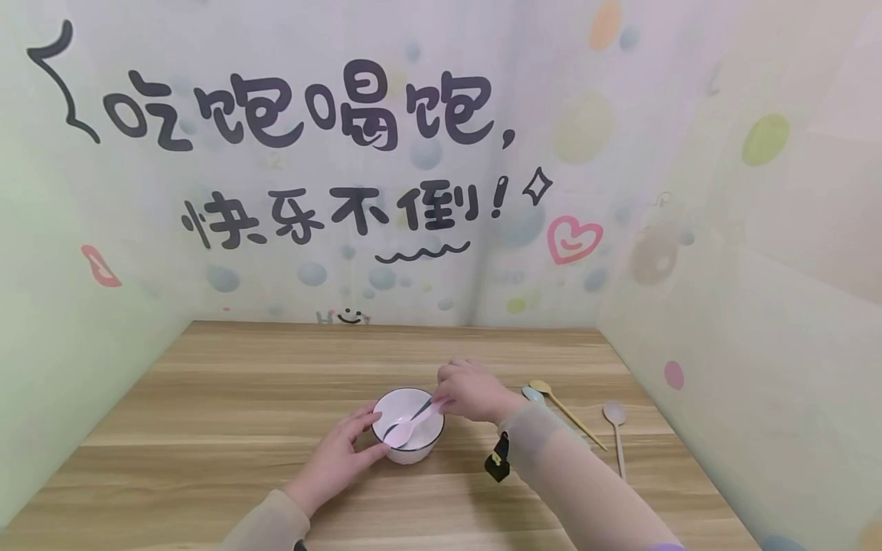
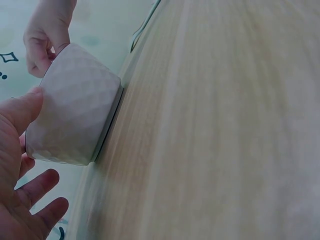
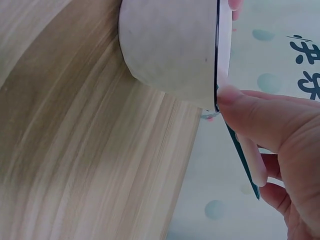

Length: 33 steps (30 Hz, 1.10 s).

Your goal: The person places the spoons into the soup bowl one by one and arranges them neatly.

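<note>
Bowl point(image 1: 413, 456) stands at lower centre of the head view; we hold its side between thumb and fingers of our left hand point(image 1: 340, 453). Our right hand point(image 1: 474, 393) is clamped on a pink spoon point(image 1: 417, 422), tilted over the rim beside a dark handle point(image 1: 421, 409). At lower right we see a gold spoon point(image 1: 572, 415), a grey spoon point(image 1: 618, 436) and a blue spoon point(image 1: 533, 394).

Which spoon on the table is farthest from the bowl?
The greyish-pink spoon, lying apart at the right; the gold spoon and pale blue spoon lie nearer the bowl.
</note>
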Each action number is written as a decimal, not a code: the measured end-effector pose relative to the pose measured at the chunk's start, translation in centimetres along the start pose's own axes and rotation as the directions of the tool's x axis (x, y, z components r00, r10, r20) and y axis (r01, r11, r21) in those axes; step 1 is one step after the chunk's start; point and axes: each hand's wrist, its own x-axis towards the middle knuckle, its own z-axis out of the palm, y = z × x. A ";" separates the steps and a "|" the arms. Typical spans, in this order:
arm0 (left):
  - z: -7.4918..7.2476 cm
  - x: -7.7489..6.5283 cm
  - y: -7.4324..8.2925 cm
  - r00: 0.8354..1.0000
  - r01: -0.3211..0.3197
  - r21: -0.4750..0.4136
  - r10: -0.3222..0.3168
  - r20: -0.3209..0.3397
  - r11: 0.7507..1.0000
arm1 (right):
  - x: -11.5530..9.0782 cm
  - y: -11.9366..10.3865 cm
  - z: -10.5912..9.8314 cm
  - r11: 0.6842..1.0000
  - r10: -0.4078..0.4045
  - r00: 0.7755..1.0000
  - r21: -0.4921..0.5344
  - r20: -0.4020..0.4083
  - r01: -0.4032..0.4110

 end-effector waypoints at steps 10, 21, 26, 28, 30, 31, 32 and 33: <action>0.0 0.0 -0.1 1.000 0.006 -0.001 -0.006 0.003 1.000 | 0.3 0.2 0.1 0.999 0.029 1.000 0.024 0.010 -0.029; 0.0 0.0 0.0 1.000 0.004 0.001 -0.004 0.000 1.000 | 0.4 0.3 0.5 0.997 0.068 0.998 0.034 0.009 -0.069; 0.1 0.1 -0.1 1.000 0.031 0.000 -0.031 0.004 1.000 | 0.4 0.2 0.5 0.998 0.055 0.998 0.011 -0.014 -0.055; 0.1 0.0 -0.2 0.999 0.032 0.000 -0.032 0.002 0.999 | 0.4 0.1 0.6 0.999 0.039 0.999 0.001 -0.034 -0.039; 0.1 0.0 -0.2 1.000 0.029 -0.001 -0.029 -0.001 1.000 | 0.4 0.0 0.6 1.000 0.027 0.998 -0.010 -0.054 -0.027; 0.1 0.0 -0.3 1.000 0.026 0.000 -0.026 -0.003 1.000 | 0.4 0.0 0.6 1.000 0.024 0.998 -0.014 -0.063 -0.025; 0.1 0.0 -0.3 1.000 0.025 0.002 -0.025 -0.006 1.000 | 0.4 -0.1 0.6 1.000 0.024 0.997 -0.013 -0.070 -0.025; 0.1 0.0 -0.3 1.000 0.023 0.004 -0.023 -0.007 1.000 | 0.4 -0.1 0.7 1.000 0.024 0.997 -0.016 -0.079 -0.026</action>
